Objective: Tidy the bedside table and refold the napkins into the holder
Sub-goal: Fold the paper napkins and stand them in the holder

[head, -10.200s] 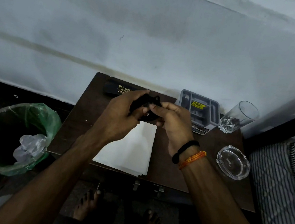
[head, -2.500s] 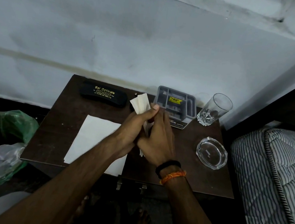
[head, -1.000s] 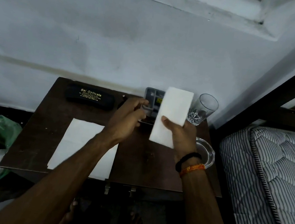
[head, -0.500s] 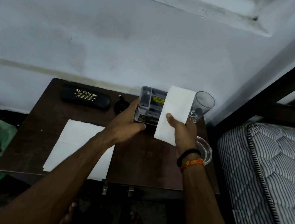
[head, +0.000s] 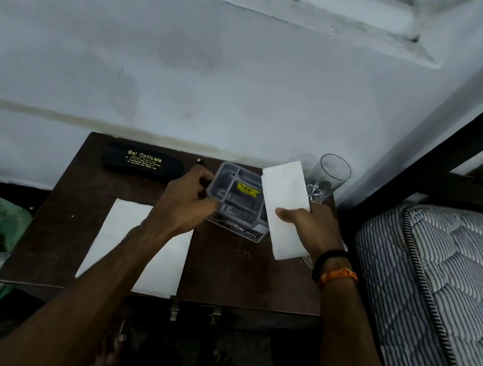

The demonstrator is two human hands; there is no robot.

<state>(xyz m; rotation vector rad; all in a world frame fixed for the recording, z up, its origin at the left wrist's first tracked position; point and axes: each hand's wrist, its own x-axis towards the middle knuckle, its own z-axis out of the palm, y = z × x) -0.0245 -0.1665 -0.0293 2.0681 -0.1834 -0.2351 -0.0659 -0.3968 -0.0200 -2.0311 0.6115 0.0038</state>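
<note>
1. White folded napkin (head: 285,207) stood pinched in the right hand (head: 310,233), over the grey holder's (head: 237,201) right edge.
2. The left hand (head: 187,203) gripped the holder's left wall.
3. Flat napkins (head: 122,228) lay near the table's (head: 236,275) front edge; bare wood showed between them and the right hand.

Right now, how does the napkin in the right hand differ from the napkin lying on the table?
The held napkin is a narrow folded strip, lifted in the right hand beside the holder. The table napkin is wider and lies flat, partly under the left forearm. Both are plain white.
</note>
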